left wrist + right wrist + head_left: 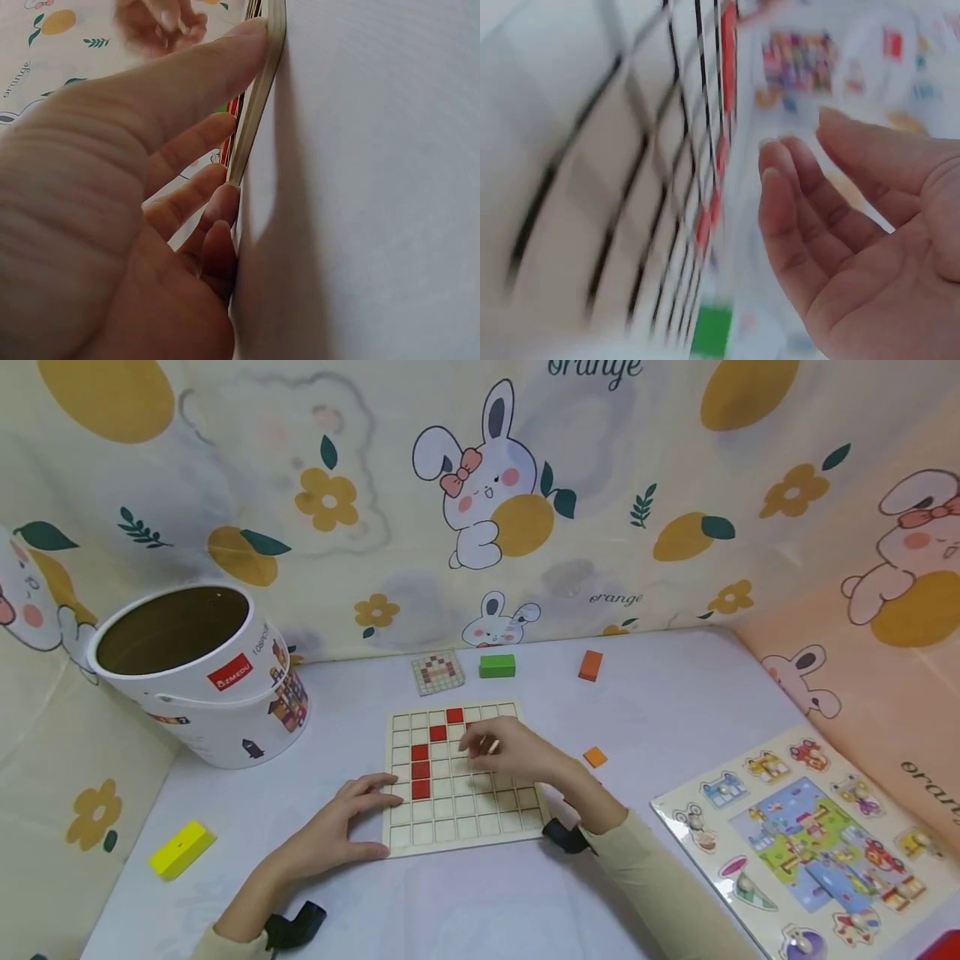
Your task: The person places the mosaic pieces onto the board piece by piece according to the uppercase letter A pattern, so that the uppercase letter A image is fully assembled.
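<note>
My left hand (341,827) presses flat, fingers straight, against the grid board's (465,814) edge; my right hand (510,752) hovers over it, relaxed, grasping nothing.

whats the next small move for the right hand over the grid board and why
Probably lower the right hand to a blank cell beside the red tiles: it hovers over the grid board, which the left hand steadies at its edge.

red-tiled grid board (465,777), green block (497,666), yellow block (182,849)
</note>
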A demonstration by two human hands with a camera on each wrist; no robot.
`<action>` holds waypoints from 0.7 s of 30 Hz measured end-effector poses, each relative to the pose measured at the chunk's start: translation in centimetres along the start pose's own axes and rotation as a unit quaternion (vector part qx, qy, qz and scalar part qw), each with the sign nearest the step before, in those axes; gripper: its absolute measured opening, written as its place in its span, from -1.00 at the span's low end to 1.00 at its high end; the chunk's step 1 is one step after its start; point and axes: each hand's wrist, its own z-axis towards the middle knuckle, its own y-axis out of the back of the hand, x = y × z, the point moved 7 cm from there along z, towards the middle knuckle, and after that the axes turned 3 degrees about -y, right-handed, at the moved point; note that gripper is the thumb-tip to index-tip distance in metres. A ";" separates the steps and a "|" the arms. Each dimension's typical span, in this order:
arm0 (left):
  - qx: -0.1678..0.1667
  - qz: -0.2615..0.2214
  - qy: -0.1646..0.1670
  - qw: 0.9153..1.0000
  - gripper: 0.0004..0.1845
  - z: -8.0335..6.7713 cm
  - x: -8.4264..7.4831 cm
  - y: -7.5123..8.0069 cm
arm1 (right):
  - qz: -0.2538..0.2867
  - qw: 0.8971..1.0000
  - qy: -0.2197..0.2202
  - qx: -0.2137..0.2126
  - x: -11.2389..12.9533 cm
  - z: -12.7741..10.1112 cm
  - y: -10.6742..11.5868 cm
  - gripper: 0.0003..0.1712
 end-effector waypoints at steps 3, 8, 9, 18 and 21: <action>0.003 -0.008 0.018 1.000 -0.39 0.1 0.1 -0.1 | 0.020 0.999 -0.037 -0.027 -2.1 -3.2 3.2 -0.73; 0.003 -0.017 0.032 0.999 -0.41 -0.1 0.2 -0.3 | 0.009 0.995 -0.098 -0.028 -5.9 -8.2 6.4 -0.66; 0.001 -0.017 0.031 0.999 -0.41 -0.1 0.2 -0.3 | 0.004 0.994 -0.105 -0.023 -6.5 -9.0 6.6 -0.65; -0.002 -0.021 0.021 1.000 -0.40 -0.1 0.1 -0.3 | -0.026 0.994 -0.108 -0.012 -8.3 -12.6 6.6 -0.67; -0.002 -0.021 0.023 1.000 -0.40 0.0 0.1 -0.3 | -0.024 0.994 -0.105 -0.021 -8.6 -12.8 6.4 -0.67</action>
